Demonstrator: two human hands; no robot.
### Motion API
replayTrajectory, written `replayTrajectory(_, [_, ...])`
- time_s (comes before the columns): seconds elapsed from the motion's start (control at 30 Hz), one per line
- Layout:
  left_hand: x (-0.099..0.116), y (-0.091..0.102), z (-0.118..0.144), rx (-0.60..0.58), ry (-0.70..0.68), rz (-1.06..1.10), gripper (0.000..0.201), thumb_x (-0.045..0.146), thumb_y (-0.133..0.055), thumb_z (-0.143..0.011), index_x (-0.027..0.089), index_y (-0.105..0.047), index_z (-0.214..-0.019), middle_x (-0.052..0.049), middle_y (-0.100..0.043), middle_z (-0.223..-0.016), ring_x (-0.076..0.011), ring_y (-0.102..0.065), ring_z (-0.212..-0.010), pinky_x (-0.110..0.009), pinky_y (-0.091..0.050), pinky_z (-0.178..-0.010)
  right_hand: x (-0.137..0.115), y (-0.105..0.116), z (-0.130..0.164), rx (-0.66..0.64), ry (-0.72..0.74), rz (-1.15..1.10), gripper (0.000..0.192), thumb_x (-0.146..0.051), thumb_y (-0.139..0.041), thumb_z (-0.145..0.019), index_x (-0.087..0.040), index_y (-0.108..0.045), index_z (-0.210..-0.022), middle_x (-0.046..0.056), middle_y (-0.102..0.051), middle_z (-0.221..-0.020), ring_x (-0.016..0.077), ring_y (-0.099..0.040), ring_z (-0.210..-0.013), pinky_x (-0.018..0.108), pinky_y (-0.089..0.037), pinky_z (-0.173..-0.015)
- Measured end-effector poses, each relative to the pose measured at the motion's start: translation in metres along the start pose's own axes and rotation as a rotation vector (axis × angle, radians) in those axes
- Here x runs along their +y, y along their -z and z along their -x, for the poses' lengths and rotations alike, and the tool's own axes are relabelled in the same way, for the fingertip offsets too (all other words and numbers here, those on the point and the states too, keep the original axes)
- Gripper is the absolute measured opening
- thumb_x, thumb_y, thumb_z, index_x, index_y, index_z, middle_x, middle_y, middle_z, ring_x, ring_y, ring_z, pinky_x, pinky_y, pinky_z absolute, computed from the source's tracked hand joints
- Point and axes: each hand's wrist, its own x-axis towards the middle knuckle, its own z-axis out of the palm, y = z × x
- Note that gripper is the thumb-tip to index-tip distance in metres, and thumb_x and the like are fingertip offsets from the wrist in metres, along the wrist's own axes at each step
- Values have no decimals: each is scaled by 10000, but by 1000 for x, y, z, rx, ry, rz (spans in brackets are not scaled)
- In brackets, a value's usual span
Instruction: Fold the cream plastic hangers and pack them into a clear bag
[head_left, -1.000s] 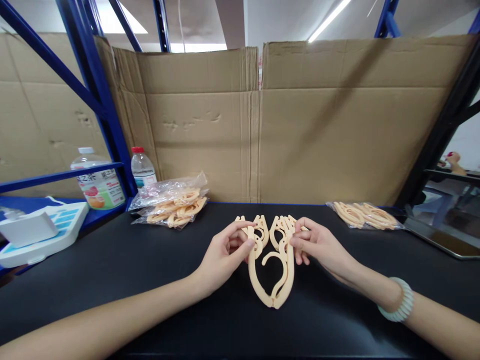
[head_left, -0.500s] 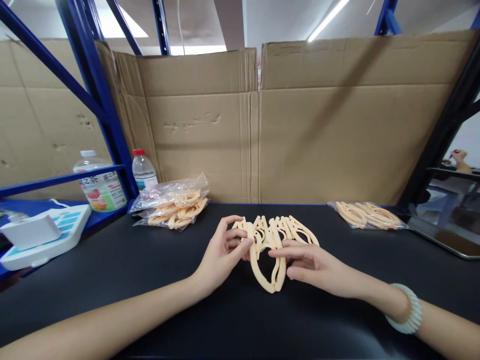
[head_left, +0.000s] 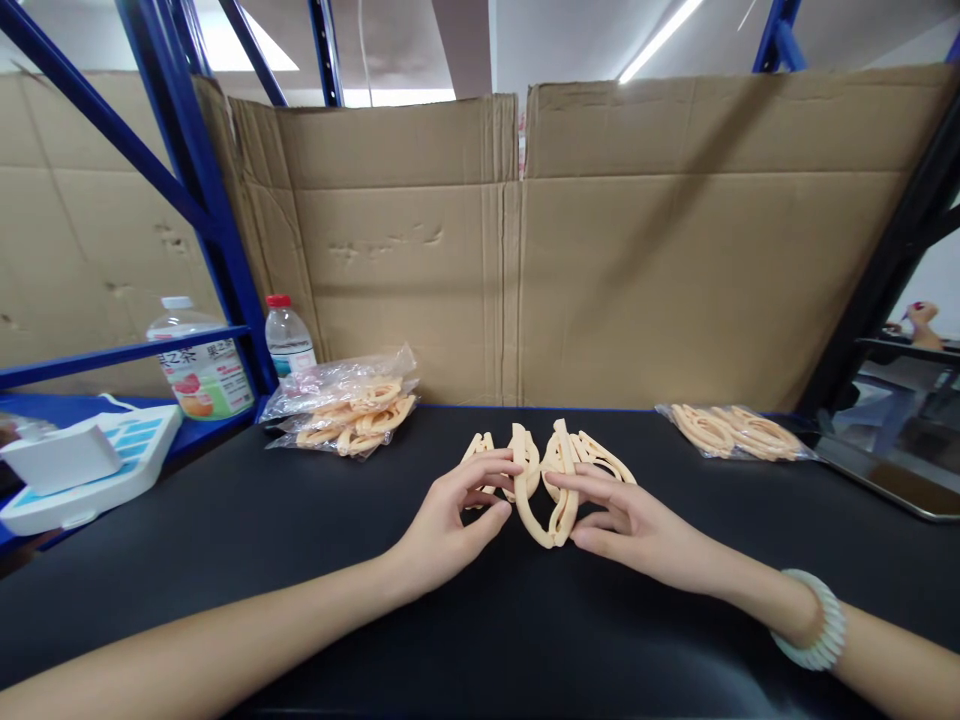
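A cream plastic folding hanger (head_left: 529,515) stands partly folded on the black table, its two arms raised in a V. My left hand (head_left: 456,512) has its fingers bent at the left arm of the hanger, with the thumb in front. On the other side, my right hand (head_left: 641,525) grips the right arm between fingers and thumb. Just behind, more cream folding hangers (head_left: 607,458) rest in a row, partly covered by my fingers and the front one.
Clear bags of cream hangers lie at the back left (head_left: 360,415) and back right (head_left: 735,430). A red-capped bottle (head_left: 289,340) and a white device (head_left: 112,465) are on the left. Cardboard (head_left: 675,250) walls the back. A dark flat tray-like object (head_left: 892,475) sits at right.
The front hanger has moved away from me and slightly right, towards the row behind it. Both hands have gone along with it, the left one shifting a little right.
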Motion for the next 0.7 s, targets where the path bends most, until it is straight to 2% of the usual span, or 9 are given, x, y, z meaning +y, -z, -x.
replayTrajectory(0.2, [2,0,2,-46,-56,-8,348,123,-559,-825,213,-590,-1160,-102,-520,-1325,-203,-603,-1041,-334,-543,-842,4,0,0,20,3,-21,564,-356,-674,-812,-274,-493,-1340,104,-276,-1501,256,-438,-1269,418,-468,-989])
replayTrajectory(0.3, [4,-1,2,-87,-41,6,391,123,-559,-822,223,-566,-1199,-104,-488,-1353,-202,-590,-1053,-342,-541,-852,4,-1,1,1,12,-29,592,-349,-683,-802,-280,-478,-1354,98,-237,-1519,255,-431,-1274,400,-482,-977])
replayTrajectory(0.5, [5,-2,2,-123,0,60,402,131,-568,-814,224,-558,-1205,-103,-512,-1309,-175,-600,-974,-326,-528,-821,5,-1,5,-68,6,-14,647,-319,-686,-801,-344,-416,-1389,73,-119,-1560,206,-559,-1130,405,-483,-982])
replayTrajectory(0.7, [5,-3,0,-82,64,148,387,174,-599,-803,219,-562,-1186,-105,-527,-1273,-175,-595,-957,-329,-494,-821,3,2,4,-64,43,8,631,-279,-664,-822,-358,-401,-1390,53,-134,-1550,248,-390,-1309,397,-469,-996])
